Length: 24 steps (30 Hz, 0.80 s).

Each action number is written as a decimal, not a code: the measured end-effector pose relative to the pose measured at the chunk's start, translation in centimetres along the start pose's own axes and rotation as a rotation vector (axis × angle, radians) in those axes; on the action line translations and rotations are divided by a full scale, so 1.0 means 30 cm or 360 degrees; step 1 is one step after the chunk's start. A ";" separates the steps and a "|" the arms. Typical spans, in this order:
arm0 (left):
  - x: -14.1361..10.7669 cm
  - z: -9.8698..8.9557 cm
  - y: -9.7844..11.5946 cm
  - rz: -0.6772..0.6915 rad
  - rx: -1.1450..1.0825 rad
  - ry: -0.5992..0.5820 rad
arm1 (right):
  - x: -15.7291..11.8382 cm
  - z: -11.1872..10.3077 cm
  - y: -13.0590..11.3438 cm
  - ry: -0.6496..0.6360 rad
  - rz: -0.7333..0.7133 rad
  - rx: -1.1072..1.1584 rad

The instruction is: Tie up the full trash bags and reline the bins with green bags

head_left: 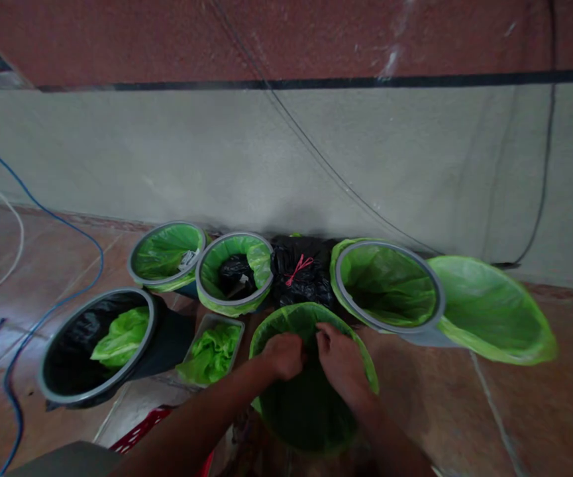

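Note:
A bin lined with a green bag (311, 417) stands nearest, at the lower centre, the bag folded out over its rim. Both hands are over its opening. My left hand (285, 356) is a closed fist at the left of the opening; what it grips, if anything, is hidden. Just to its right, my right hand (338, 354) has bent fingers near the bag's inner far side, and whether they pinch the plastic is too dark to tell. A small tray with crumpled green bags (215, 350) sits left of the bin.
Behind stand green-lined bins (168, 255) (235, 271) (390, 285), a black bag with a pink tie (302, 268) and an open green bag (499, 308) at the right. A black-lined bin (98, 344) leans at the left, near a blue cable (60, 301). A red crate (142, 427) is below.

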State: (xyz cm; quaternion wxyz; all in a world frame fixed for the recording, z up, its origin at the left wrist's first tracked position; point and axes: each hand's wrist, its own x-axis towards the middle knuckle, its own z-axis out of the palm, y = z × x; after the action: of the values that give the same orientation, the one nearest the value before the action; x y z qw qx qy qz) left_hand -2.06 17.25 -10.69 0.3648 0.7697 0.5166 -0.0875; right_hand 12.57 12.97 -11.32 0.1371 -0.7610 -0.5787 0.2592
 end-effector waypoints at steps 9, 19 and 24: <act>0.087 -0.132 -0.098 -0.0230 0.0329 0.0435 | 0.029 0.003 0.186 0.0045 0.0282 -0.0225; 0.092 -0.068 -0.121 -0.0281 0.0525 0.0246 | 0.031 0.007 0.249 -0.0229 0.0350 -0.0220; 0.014 -0.094 -0.186 -0.0156 -0.0105 0.0397 | -0.066 -0.081 0.149 0.0108 0.0228 -0.0350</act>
State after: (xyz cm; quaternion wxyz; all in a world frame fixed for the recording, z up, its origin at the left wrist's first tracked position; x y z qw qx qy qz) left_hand -7.34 20.50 -11.49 0.3182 0.7359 0.5975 0.0082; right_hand 17.15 10.01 -11.12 0.0535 -0.8192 -0.5428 0.1773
